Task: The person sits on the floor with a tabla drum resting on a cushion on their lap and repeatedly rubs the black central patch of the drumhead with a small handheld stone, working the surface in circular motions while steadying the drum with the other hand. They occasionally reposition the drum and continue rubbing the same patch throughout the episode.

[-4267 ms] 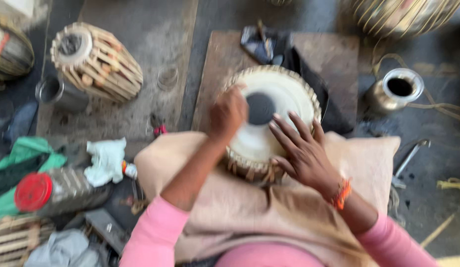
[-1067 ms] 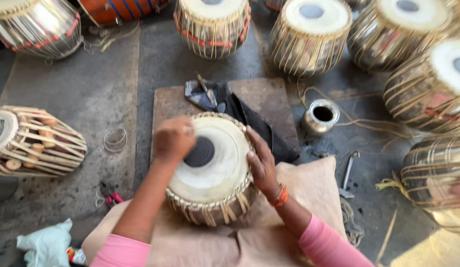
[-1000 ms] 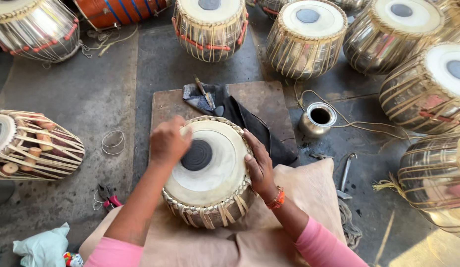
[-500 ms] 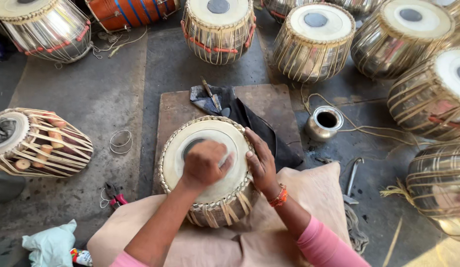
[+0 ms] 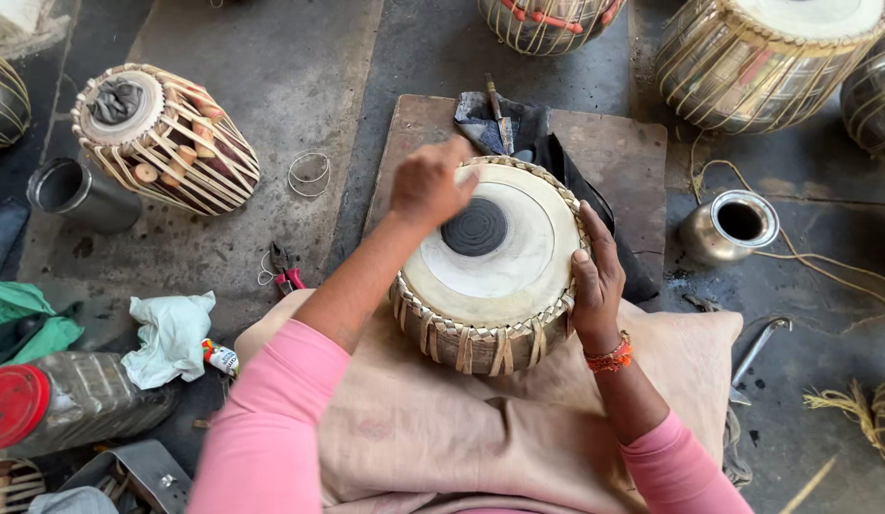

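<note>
A small drum (image 5: 504, 281) with a pale skin head and a black round spot (image 5: 474, 227) rests on a beige cloth (image 5: 414, 419) over my lap. My left hand (image 5: 428, 186) hovers at the drum's far left rim, fingers curled into a loose fist, fingertips touching the head beside the black spot; nothing shows in it. My right hand (image 5: 595, 281) clasps the drum's right rim, thumb on the skin and fingers down the laced side. Both sleeves are pink, and an orange band circles the right wrist.
A wooden board (image 5: 623, 152) lies beyond the drum with a dark cloth and a tool (image 5: 499, 119). A laced drum (image 5: 161, 138) lies on its side at left beside a metal cup (image 5: 76, 195). Pliers (image 5: 285, 271), a metal pot (image 5: 733, 224), a red-capped bottle (image 5: 42, 409), big metal drums (image 5: 775, 48).
My left hand has moved from the middle of the drum head to its far left rim, uncovering the black spot. The right hand stays on the right rim. The view tilted nearer.
</note>
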